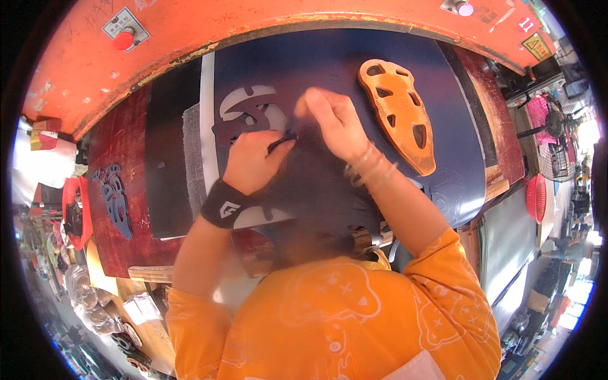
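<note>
Both hands crowd the middle of the dark blue sheet (329,63): the left hand (253,161) and the right hand (332,123) meet over the cut-out opening (250,107), so no room lies between them. To the right, the orange cutting die (399,111) lies on the sheet, near the right hand but apart from it; a narrow bare strip runs between them. Above the hands, the sheet is bare up to the orange machine frame (285,16), which closes off the far side. To the left, the black mat (168,164) lies open. Further left, 1 blue cut piece (117,199) rests on the dark red board (111,145).
</note>
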Tool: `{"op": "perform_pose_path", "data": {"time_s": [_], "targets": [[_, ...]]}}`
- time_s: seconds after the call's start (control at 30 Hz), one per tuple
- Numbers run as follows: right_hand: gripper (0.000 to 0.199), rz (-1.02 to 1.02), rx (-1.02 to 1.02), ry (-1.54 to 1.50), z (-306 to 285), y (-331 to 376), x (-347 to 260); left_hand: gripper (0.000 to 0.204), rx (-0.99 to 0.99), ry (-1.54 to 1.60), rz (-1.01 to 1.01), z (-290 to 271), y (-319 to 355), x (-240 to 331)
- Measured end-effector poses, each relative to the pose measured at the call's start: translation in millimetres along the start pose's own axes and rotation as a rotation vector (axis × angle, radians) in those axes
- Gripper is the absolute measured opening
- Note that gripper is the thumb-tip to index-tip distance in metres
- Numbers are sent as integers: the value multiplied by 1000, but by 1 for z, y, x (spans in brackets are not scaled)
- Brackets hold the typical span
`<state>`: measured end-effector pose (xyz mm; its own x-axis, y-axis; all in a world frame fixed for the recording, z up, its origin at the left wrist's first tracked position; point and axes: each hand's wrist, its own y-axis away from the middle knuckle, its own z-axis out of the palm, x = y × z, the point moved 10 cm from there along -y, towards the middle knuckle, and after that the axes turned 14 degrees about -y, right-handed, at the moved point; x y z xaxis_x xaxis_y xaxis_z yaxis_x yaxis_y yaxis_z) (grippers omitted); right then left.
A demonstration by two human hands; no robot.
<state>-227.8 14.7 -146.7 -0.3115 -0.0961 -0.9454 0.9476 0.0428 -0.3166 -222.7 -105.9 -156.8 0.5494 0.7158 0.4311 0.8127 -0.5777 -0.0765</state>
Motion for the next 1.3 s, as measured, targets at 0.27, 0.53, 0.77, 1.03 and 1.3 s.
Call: {"op": "perform_pose_path", "data": {"time_s": [0.27,0.53,0.77,1.03,1.3], "targets": [[27,-95,74,937,2,-16,52,13,307,-12,434,1,56,45],[26,-88,110,563,22,-25,14,31,536,1212,-390,-65,143,-53],[35,-221,-606,106,182,4,-91,30,754,1246,-313,-132,175,-86],[55,-278,-761,-225,254,1,-142,30,878,1057,-256,-186,189,-96],[30,-917,-624,156,249,6,-204,32,700,724,-238,-188,191,-67]]}}
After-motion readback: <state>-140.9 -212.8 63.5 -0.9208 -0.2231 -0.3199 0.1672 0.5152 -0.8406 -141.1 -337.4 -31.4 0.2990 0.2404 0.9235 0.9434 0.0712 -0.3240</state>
